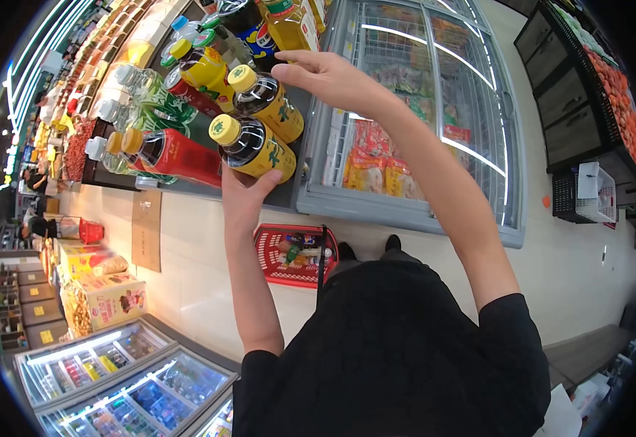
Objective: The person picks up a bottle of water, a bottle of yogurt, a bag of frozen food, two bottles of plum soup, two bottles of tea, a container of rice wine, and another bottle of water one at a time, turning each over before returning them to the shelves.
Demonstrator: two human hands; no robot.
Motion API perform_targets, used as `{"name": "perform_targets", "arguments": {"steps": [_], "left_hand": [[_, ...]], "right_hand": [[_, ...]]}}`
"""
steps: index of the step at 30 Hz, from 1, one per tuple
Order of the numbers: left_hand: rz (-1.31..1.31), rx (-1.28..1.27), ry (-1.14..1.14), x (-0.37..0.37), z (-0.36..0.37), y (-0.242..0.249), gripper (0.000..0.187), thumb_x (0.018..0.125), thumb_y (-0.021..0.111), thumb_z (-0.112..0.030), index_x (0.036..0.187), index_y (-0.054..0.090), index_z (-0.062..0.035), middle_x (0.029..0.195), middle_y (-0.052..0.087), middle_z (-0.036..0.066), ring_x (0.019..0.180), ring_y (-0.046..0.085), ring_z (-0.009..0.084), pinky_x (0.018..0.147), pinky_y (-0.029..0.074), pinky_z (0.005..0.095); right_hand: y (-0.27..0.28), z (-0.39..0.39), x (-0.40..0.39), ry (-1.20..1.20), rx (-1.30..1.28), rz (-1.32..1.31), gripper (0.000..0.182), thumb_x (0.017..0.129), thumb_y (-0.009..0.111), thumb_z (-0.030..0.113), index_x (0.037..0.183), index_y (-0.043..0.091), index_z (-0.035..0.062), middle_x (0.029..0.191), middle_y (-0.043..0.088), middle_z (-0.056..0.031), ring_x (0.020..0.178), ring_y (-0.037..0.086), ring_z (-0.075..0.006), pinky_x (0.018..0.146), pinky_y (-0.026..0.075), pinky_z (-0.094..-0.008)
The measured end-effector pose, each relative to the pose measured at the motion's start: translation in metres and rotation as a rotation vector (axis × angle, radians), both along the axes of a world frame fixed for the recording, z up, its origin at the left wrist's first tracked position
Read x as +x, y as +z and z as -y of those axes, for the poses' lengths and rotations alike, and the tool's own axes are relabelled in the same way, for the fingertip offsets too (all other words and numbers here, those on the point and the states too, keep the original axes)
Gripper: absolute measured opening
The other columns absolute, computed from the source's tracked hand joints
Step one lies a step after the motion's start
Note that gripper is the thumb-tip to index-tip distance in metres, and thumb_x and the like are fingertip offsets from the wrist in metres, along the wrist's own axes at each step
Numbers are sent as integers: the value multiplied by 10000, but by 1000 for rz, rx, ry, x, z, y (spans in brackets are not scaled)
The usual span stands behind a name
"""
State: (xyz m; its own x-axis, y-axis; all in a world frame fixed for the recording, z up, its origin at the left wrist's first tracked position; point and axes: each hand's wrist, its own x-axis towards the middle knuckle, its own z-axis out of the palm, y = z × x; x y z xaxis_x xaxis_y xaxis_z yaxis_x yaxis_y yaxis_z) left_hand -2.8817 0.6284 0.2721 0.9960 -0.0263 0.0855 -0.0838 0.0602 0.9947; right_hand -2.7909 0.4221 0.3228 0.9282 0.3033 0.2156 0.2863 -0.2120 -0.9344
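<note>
My left hand [244,193] is wrapped round the lower part of a yellow-capped drink bottle [260,162], which has dark liquid and a yellow label. A matching bottle [278,116] stands right behind it. Above that one is my right hand [316,73], fingers stretched out toward the left and nothing in them, close to a cola bottle [249,29] with a blue label. Left of my left hand is a bottle with a red label [187,156]. A yellow drink bottle [205,69] and a dark red can [187,91] stand further back.
A glass-topped freezer [413,207] with bagged food adjoins the bottles on the right. On the floor by my feet sits a red shopping basket [292,275] with items inside. More freezers [114,379] are at lower left; a black crate [566,197] is at right.
</note>
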Motion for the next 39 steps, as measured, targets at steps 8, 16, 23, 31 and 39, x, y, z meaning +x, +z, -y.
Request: {"name": "perform_targets", "arguments": {"steps": [8,16,23,31,39], "left_hand": [[-96,31,27,-4,4,0,687,674,731,-2,1254,364,-10,1182,507,120,1089,511,213,951,412,353],[-97,-78,281,-105,-36,-74,495,855,561,-48,1299,359,31,1232,501,160,1123,511,234,981,382,341],[-481,-27,309,-169,-52,-189,296,893,512,-65,1173,483,24,1022,613,107,948,579,166,822,458,269],[-740,379,-130,-163,-66,-269,421,860,590,-316,1048,564,59,792,640,112,742,611,141,673,485,270],[-975,173,-248,-156,-83,-258,238,901,542,-263,815,554,-41,641,522,15,590,518,116,577,419,250]], "right_hand": [[-16,41,-46,-1,196,-135,475,932,456,320,1301,444,21,1136,593,-141,1069,565,-216,914,445,-329],[-112,113,-147,-299,386,-474,396,932,439,149,1271,441,-56,1116,593,-154,1002,591,-217,873,465,-324],[-178,113,-218,-456,363,-809,391,936,470,179,1258,450,-42,1071,600,-148,938,605,-205,828,477,-310],[-189,83,-216,-496,359,-864,428,927,497,224,1251,446,-50,1055,608,-143,917,614,-200,801,481,-292],[-251,114,-312,-931,156,-956,468,859,565,290,1192,513,-34,983,628,-113,855,624,-178,731,469,-276]]}}
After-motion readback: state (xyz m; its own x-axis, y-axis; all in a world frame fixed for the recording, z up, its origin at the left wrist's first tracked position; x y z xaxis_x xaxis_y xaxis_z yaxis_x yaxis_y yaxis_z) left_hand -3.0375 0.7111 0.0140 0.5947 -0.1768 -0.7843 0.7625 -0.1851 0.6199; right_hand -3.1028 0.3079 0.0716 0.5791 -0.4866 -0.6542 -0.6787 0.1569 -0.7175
